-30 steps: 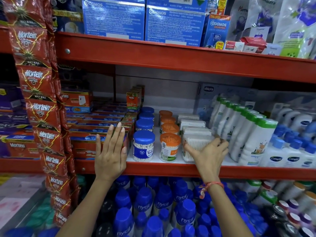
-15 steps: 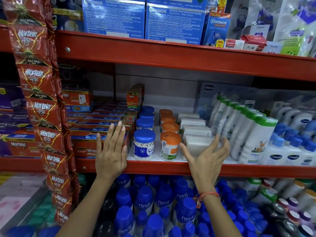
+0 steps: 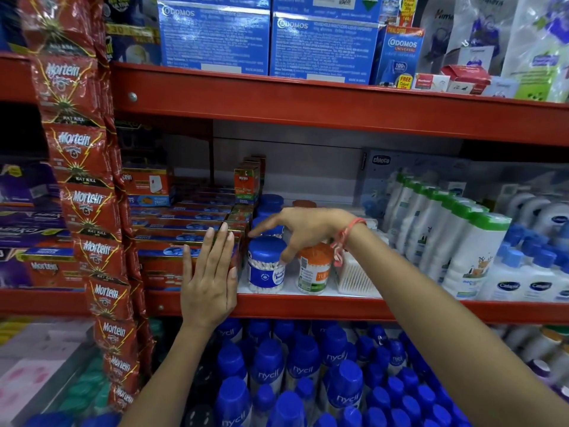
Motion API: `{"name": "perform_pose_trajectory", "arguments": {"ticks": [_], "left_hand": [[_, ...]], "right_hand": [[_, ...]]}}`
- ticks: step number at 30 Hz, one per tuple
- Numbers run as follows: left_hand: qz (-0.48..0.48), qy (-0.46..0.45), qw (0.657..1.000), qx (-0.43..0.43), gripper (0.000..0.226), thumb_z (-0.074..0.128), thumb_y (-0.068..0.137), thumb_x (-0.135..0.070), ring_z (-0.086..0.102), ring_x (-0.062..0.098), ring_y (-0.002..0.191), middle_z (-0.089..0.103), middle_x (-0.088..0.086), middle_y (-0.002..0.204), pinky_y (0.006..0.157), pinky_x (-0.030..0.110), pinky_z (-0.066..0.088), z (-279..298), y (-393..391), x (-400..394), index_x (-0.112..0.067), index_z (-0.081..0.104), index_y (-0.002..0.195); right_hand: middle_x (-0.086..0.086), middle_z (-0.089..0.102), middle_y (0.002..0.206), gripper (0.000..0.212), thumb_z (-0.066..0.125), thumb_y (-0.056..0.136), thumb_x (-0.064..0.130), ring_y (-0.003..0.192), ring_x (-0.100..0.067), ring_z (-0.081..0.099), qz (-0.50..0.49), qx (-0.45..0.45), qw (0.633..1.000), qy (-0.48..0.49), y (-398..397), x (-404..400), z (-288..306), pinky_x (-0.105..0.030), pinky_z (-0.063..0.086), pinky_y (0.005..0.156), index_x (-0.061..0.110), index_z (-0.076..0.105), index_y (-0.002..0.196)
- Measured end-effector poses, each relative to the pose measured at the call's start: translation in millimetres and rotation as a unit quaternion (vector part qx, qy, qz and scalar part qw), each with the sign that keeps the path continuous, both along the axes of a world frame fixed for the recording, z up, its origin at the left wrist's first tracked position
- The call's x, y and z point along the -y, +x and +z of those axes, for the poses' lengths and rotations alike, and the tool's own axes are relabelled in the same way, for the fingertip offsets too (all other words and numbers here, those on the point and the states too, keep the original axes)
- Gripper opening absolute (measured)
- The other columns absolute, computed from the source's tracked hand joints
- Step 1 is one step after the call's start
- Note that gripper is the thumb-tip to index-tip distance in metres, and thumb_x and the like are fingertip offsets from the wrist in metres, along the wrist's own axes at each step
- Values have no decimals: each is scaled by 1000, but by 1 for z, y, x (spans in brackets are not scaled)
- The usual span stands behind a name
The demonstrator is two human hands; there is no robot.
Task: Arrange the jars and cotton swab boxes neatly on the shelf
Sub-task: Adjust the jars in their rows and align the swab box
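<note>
On the middle red shelf point(image 3: 308, 307) a row of blue-lidded swab jars point(image 3: 266, 266) runs back from the front edge, with a row of orange-lidded jars point(image 3: 314, 269) beside it. Clear cotton swab boxes point(image 3: 354, 277) stand right of those, mostly hidden by my forearm. My right hand point(image 3: 303, 231) hovers over the front jars with fingers spread; its thumb touches the front blue lid and it grips nothing. My left hand point(image 3: 211, 278) lies flat, fingers together, against the stacked red and blue boxes point(image 3: 172, 241) left of the jars.
White bottles with green caps point(image 3: 468, 245) and blue-capped bottles point(image 3: 523, 272) fill the shelf's right part. Red sachet strips point(image 3: 83, 192) hang at the left. Blue-capped powder bottles point(image 3: 295, 377) crowd the shelf below. Blue cartons point(image 3: 215, 35) sit on the shelf above.
My right hand left the front swab box and moved left and up, over the orange and blue jars. My left hand stayed flat against the stacked boxes.
</note>
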State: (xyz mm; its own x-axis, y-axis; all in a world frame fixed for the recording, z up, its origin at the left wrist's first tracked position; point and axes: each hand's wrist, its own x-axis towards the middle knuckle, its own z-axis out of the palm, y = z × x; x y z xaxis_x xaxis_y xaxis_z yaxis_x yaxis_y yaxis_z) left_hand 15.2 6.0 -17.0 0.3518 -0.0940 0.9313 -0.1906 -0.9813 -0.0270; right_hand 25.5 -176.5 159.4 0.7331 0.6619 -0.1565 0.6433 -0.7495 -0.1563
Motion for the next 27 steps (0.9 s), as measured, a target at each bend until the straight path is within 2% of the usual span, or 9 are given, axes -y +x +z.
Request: {"name": "perform_pose_trajectory", "arguments": {"ticks": [3,5,7,10,15,20,27], "left_hand": [[0,4,1000,0,54,23,98,-28,9,17,149,5,-3,161,122,45,-4,0,0,-1,-7,24,148],[0,6,1000,-2,54,22,99,-28,9,17,149,5,-3,161,122,45,-4,0,0,-1,-7,24,148],[1,6,1000,-2,53,21,99,-29,9,17,149,5,-2,161,122,44,-4,0,0,-1,-7,26,147],[0,4,1000,-3,53,19,100,-29,9,17,149,5,-3,161,122,44,-3,1,1,-2,-7,25,147],[-4,1,1000,-4,53,20,100,-29,10,16,149,6,-3,161,122,44,-3,1,0,-2,-8,24,148],[-6,1,1000,-5,53,20,100,-29,10,16,149,6,-3,161,122,44,-3,1,0,-2,-8,24,148],[-2,3,1000,-3,53,20,99,-29,10,17,149,6,-3,161,122,44,-3,0,1,-2,-8,24,148]], "right_hand": [[5,35,149,72,71,75,16,134,-16,33,-13,-19,999,-43,6,-6,1,-31,37,105,38,42,137],[3,37,145,67,71,76,20,121,-14,41,-27,3,999,-35,7,-8,3,-27,39,93,40,47,134],[4,43,138,63,72,75,28,109,-9,41,-30,28,998,-45,6,-9,5,-25,37,88,38,48,133],[4,49,132,62,70,75,37,114,-13,46,-41,45,996,-61,5,-12,6,-28,41,92,35,49,133],[0,47,128,63,67,74,47,115,-20,47,-64,74,992,-75,6,-14,-1,-35,46,97,35,49,133],[4,48,117,61,68,73,46,109,-18,51,-60,60,995,-48,5,-12,-3,-36,49,94,35,52,130],[1,55,123,60,68,74,43,108,-18,53,-56,48,996,-43,4,-14,-1,-35,50,92,33,52,130]]}}
